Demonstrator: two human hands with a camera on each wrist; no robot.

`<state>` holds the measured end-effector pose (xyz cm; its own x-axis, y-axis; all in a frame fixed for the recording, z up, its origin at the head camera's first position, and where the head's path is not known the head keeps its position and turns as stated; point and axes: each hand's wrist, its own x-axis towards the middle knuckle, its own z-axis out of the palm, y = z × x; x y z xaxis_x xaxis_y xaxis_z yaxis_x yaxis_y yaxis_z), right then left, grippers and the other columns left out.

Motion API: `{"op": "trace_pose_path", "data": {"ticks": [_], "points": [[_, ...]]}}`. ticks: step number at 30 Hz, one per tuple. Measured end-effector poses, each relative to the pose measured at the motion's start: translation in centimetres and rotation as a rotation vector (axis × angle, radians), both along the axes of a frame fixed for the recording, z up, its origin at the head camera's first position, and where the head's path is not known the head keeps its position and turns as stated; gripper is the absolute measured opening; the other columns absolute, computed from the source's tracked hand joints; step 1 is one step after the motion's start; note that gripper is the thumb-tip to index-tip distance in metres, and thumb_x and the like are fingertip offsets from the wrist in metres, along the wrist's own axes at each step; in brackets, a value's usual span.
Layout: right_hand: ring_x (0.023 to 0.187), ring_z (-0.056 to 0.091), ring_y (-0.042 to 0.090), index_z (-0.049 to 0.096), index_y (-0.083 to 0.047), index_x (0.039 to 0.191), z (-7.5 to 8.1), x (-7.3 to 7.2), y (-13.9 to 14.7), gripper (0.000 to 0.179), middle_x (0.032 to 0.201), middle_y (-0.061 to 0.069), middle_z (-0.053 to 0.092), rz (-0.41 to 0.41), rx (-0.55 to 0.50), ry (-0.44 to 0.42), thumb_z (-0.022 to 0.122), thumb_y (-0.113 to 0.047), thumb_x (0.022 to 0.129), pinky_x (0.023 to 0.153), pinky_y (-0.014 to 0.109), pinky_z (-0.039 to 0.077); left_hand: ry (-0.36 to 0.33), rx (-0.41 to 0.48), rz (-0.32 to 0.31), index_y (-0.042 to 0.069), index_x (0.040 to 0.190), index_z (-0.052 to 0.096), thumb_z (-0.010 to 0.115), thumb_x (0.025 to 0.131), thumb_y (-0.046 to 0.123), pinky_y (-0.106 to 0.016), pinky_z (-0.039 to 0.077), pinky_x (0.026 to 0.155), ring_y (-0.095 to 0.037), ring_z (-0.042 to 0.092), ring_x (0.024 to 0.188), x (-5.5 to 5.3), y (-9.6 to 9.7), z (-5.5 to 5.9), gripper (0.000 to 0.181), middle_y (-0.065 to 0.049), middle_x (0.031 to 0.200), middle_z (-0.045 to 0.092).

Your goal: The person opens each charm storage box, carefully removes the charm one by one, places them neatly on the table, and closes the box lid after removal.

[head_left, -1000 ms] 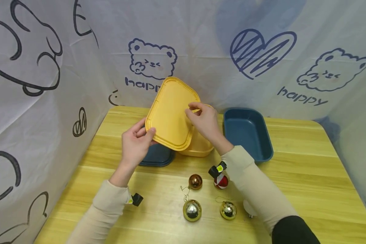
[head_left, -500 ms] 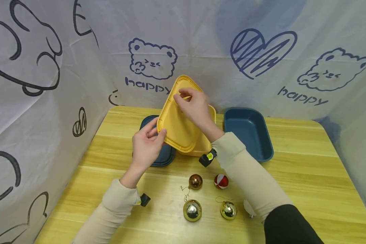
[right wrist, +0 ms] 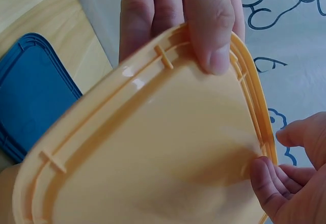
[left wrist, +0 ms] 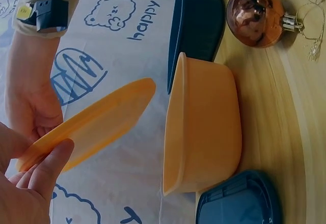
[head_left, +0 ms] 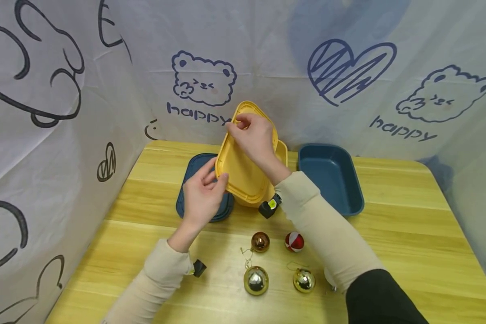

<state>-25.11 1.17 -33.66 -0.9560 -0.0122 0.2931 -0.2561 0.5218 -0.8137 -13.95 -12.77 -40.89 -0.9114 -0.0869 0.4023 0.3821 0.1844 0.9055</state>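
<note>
A yellow lid (head_left: 243, 166) is held tilted up, its ribbed inner face showing, in front of a yellow box (left wrist: 211, 127). My left hand (head_left: 204, 193) grips the lid's lower left corner, thumb on the inner face and fingers behind. My right hand (head_left: 255, 135) reaches across the lid to its upper left edge. In the right wrist view its curled digits straddle the lid's rim. From the head view the lid hides much of the yellow box.
Left of the yellow box lies a dark blue lid (head_left: 190, 180); a dark blue box (head_left: 328, 180) stands to its right. Nearer are a copper bauble (head_left: 260, 241), a red and white ball (head_left: 294, 241), and two gold baubles, a larger one (head_left: 256, 281) and a smaller one (head_left: 304, 280).
My right hand has moved left across the lid, from its right side to its upper left edge. My left hand has shifted right with the lid, uncovering the blue lid.
</note>
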Motion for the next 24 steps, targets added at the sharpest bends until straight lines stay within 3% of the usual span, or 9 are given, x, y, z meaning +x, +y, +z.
{"op": "trace_pose_path", "data": {"ticks": [11,24], "points": [[0.083,0.063,0.02,0.079,-0.006,0.115,0.0,0.0,-0.5,0.036,0.091,0.008,0.074,-0.036,0.034,-0.022,0.081,-0.034,0.094,0.067,0.023,0.044,0.013,-0.011,0.033,-0.002,0.148,0.058,0.07,0.1,0.004,-0.02,0.061,0.072,-0.038,0.078,0.095,-0.2,0.9,-0.3,0.049,-0.028,0.122,0.073],[0.069,0.064,0.017,0.079,-0.002,0.105,0.3,0.0,-0.8,0.022,0.081,0.008,0.073,-0.052,0.01,-0.029,0.078,-0.02,0.091,0.061,0.02,0.046,0.003,0.005,0.026,0.004,0.15,0.057,0.073,0.1,0.009,-0.021,0.062,0.072,-0.034,0.079,0.094,-0.1,1.9,-0.9,0.053,-0.025,0.123,0.074]]}}
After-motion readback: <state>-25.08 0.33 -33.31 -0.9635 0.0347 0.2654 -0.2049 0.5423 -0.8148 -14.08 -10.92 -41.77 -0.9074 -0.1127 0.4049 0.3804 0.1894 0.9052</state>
